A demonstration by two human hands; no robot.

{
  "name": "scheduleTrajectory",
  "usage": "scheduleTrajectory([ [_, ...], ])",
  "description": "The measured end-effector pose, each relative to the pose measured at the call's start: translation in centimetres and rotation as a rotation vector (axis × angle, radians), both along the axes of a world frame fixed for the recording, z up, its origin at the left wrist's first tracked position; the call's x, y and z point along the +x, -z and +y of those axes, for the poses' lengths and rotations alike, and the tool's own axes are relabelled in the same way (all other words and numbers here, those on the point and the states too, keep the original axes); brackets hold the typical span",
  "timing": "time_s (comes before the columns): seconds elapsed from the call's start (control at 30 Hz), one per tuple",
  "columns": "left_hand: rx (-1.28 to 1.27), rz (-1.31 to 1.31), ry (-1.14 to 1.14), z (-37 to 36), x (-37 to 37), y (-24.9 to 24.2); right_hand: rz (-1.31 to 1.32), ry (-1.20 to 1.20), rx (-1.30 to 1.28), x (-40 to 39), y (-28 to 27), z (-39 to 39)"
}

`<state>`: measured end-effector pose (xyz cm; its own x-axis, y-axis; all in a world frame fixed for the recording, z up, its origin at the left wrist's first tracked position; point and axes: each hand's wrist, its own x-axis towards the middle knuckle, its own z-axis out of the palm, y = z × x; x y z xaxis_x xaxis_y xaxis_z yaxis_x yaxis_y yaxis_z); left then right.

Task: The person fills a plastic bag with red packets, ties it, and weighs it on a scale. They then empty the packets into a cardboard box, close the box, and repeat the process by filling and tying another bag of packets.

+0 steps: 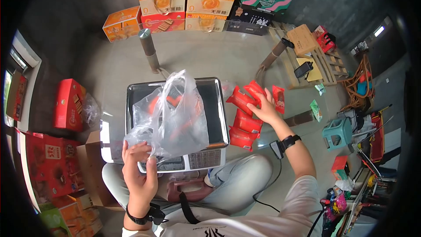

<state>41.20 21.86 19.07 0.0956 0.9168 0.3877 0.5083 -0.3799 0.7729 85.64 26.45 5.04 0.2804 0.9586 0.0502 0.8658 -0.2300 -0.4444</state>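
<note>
My left hand grips the mouth of a clear plastic bag that rests on the metal pan of a weighing scale. Red snack packets show dimly through the bag. My right hand reaches out over a loose group of red snack packets lying on the glass table to the right of the scale. Its fingers rest on one upper packet; whether they grip it I cannot tell. Each wrist wears a black band.
Stacked orange gift boxes stand on the floor beyond the table. Red cartons sit at the left. A wooden pallet with a phone, a green stool and cluttered goods lie to the right. My knees are under the table.
</note>
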Motion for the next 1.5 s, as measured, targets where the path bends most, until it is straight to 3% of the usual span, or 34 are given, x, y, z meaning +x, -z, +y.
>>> scheduleTrajectory([
  [0.13, -0.007, -0.108, 0.003, -1.3, -0.8, 0.7, -0.034, -0.195, 0.114, -7.7, -2.5, -4.6],
  [0.27, -0.262, -0.566, 0.000, -3.6, -0.2, 1.6, -0.228, -0.135, -0.080, -12.3, -0.1, -9.4],
  [0.37, -0.258, -0.252, 0.009, -4.4, -1.2, 2.5, -0.214, -0.041, -0.177, -12.4, 0.7, -9.5],
  [0.47, -0.388, -0.371, 0.044, -5.1, -1.9, 3.4, -0.201, -0.016, -0.244, -12.1, 0.2, -9.4],
  [0.53, -0.374, -0.389, 0.067, -5.6, -2.4, 3.2, -0.220, -0.029, -0.418, -12.4, 0.0, -9.3],
  [0.67, -0.321, -0.381, 0.059, -6.9, -3.0, 2.9, -0.097, 0.022, -0.370, -13.0, 0.9, -8.4],
  [0.73, -0.318, -0.396, 0.035, -7.5, -3.4, 2.8, -0.158, 0.028, -0.322, -13.2, 0.5, -8.2],
  [0.8, -0.432, -0.344, 0.058, -8.0, -3.8, 2.7, -0.132, 0.101, -0.023, -12.4, 1.7, -7.7],
  [0.83, -0.311, -0.290, 0.067, -8.0, -3.8, 3.0, 0.035, 0.209, -0.001, -12.5, 1.3, -7.3],
  [0.87, -0.312, -0.301, 0.055, -8.1, -3.8, 3.1, 0.025, 0.196, -0.004, -12.7, 1.2, -7.1],
  [0.97, -0.420, -0.297, 0.056, -8.2, -3.8, 3.3, 0.404, 0.346, 0.354, -13.7, 0.0, -6.8],
  [1.0, -0.416, -0.310, 0.048, -8.2, -3.7, 3.6, 0.395, 0.333, 0.356, -14.5, -0.7, -7.3],
  [1.07, -0.353, -0.237, 0.133, -8.0, -3.5, 4.4, 0.861, 0.237, 0.794, -17.1, -2.7, -8.9],
  [1.13, -0.396, -0.227, 0.146, -8.0, -3.2, 5.2, 1.361, 0.145, 0.779, -23.4, -11.1, -13.8],
  [1.2, -0.312, -0.255, 0.172, -8.3, -2.9, 6.0, 1.722, -0.337, 0.665, -26.1, -13.4, -17.7],
  [1.27, -0.292, -0.249, 0.186, -8.6, -2.5, 5.9, 1.522, -0.654, 0.542, -28.5, -15.2, -19.3],
  [1.33, -0.422, -0.327, 0.182, -8.9, -2.3, 5.1, 1.459, -0.602, 0.355, -29.9, -16.5, -19.6],
  [1.5, -0.392, -0.346, 0.139, -9.2, -3.5, 4.6, 1.426, -0.527, 0.127, -30.0, -11.9, -15.7],
])
